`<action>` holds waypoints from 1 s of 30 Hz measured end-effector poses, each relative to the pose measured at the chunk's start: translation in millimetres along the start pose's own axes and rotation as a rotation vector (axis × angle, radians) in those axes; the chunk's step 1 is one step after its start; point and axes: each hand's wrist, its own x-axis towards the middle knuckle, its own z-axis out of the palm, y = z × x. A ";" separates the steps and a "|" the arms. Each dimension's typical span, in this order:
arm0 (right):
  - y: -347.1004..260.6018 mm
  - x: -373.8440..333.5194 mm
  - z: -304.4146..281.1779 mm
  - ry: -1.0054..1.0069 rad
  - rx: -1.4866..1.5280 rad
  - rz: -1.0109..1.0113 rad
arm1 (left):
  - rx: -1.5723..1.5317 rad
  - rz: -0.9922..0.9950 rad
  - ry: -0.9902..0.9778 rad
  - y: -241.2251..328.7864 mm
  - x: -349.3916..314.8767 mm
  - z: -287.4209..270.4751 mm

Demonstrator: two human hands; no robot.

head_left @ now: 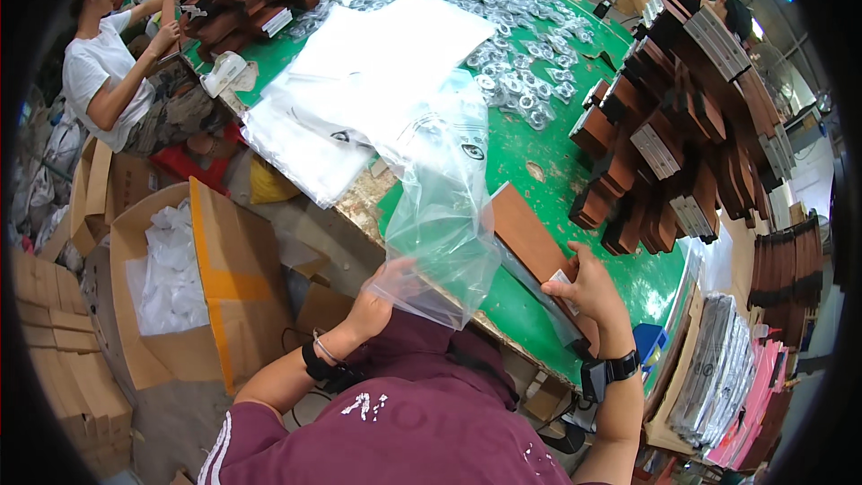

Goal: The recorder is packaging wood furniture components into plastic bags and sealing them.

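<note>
My left hand (pixel 370 304) is closed on the near end of a clear plastic bag (pixel 440 233), which hangs over the table's front edge. Dark printed marks show on the bag's far part, which overlaps a stack of white sheets or bags (pixel 395 45). My right hand (pixel 593 287) is above a long reddish-brown board (pixel 532 232), thumb and forefinger apart, with the thumb at a small white label (pixel 563 280) on it. A greyish strip (pixel 530 283) runs along the board's left side. The bag and the board lie close together on the green table (pixel 548 157).
Brown boards with metal fittings are piled at right (pixel 673 126) and far left (pixel 242 0). Many small bagged metal parts (pixel 521 81) cover the table's far half. Left of me stands an open carton (pixel 242 287) holding plastic. A person (pixel 108 81) works at far left; another is partly visible behind the right pile.
</note>
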 end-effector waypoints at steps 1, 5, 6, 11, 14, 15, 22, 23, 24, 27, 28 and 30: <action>4.0 -0.6 2.6 -0.001 -0.001 0.001 | -0.018 -0.016 -0.003 -0.9 -0.6 0.6; -4.0 -6.7 3.8 0.028 -0.124 -0.213 | 0.113 0.083 -0.045 3.1 1.6 -0.5; -12.2 -7.8 2.9 -0.035 -0.170 -0.188 | 0.032 -0.004 -0.024 9.1 0.7 1.7; -17.9 -21.4 25.4 0.086 -0.061 -0.234 | 0.049 0.001 0.052 12.7 -0.5 4.4; -29.3 -32.4 34.5 0.015 -0.045 -0.109 | 0.501 0.120 0.072 6.2 -3.5 -2.8; -34.7 -35.3 34.6 0.049 -0.076 -0.132 | 0.473 0.109 0.210 6.9 -4.1 -0.6; -34.4 -39.5 27.9 0.064 -0.017 -0.134 | 0.606 0.752 0.493 52.4 12.4 -23.4; -32.1 -42.4 23.3 0.069 -0.020 -0.148 | 0.563 0.676 0.500 74.6 14.1 -21.0; -26.3 -50.7 19.3 0.083 0.020 -0.133 | 0.566 0.688 0.510 81.3 15.5 -26.4; -15.1 -80.3 -2.2 0.050 0.222 -0.189 | 0.845 0.680 0.271 107.4 27.3 -38.9; -15.2 -94.5 -10.5 0.001 0.386 -0.233 | 0.851 0.694 0.275 111.7 33.2 -36.3; -23.6 -123.5 -28.8 -0.117 0.458 -0.219 | 0.764 0.592 0.224 119.3 44.3 -31.4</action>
